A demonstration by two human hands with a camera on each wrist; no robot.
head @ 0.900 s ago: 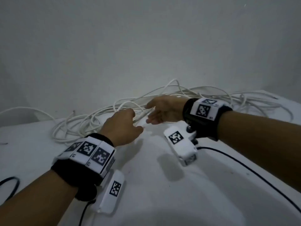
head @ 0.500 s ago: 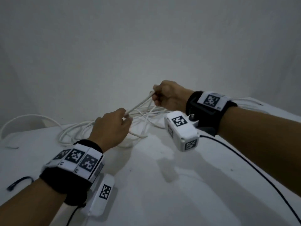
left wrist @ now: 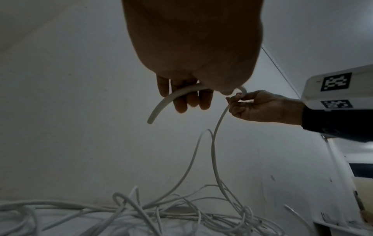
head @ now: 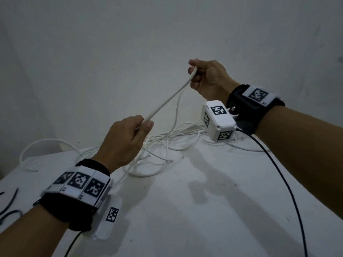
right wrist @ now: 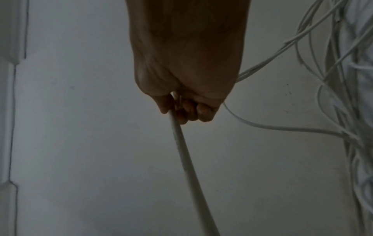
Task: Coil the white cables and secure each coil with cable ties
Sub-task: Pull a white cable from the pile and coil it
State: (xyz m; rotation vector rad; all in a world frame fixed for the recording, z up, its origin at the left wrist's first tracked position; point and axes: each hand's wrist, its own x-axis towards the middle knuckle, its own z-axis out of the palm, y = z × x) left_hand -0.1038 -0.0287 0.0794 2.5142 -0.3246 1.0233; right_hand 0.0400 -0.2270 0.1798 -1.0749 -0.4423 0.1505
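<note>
A white cable (head: 167,102) runs taut between my two raised hands. My left hand (head: 128,143) grips it near its free end, which curves out past the fingers (left wrist: 161,103). Higher up and to the right, my right hand (head: 206,76) pinches the same cable (right wrist: 181,143). From there the cable drops (left wrist: 215,143) into a loose tangle of white cables (head: 157,145) on the white table (head: 204,210) along the wall. Black cable ties (head: 9,206) lie at the table's left edge.
A white wall (head: 130,43) stands close behind the table. Black leads (head: 278,182) trail from both wrist cameras across the table. A loop of white cable (head: 46,141) arches over the far left corner.
Both hands took hold of one cable in the pile and lifted it. The right hand rose high and right, pulling the cable taut from the left hand.
</note>
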